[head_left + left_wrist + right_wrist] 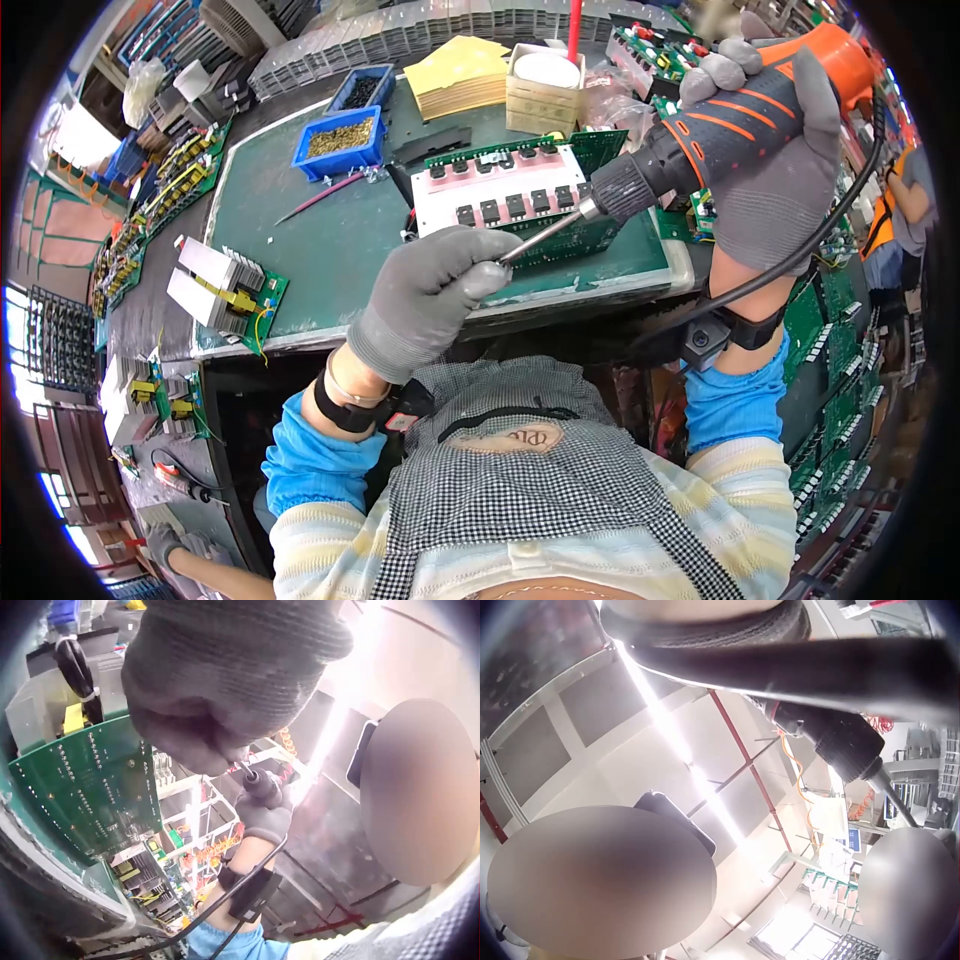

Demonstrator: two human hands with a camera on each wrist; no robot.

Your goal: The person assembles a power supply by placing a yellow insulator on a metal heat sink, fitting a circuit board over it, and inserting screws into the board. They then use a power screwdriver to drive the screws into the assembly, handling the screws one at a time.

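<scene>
In the head view my gloved right hand (765, 200) grips an orange and black electric screwdriver (735, 125), fingers wrapped over its body. Its long metal bit (548, 238) slants down to the left. My gloved left hand (425, 295) pinches the bit's tip between thumb and index finger; whether a screw is there I cannot tell. Just behind the bit stands a green circuit board (590, 238) with a white and pink plate (440, 207) carrying rows of black components. The left wrist view shows the board's soldered underside (90, 787) beside the left hand (225, 667).
Two blue bins (340, 143) of small parts, a yellow stack of sheets (458, 75) and a box (546, 90) stand at the back of the green mat (250, 215). A heatsink board (225, 290) lies left. The screwdriver's black cable (840, 215) hangs by the right forearm.
</scene>
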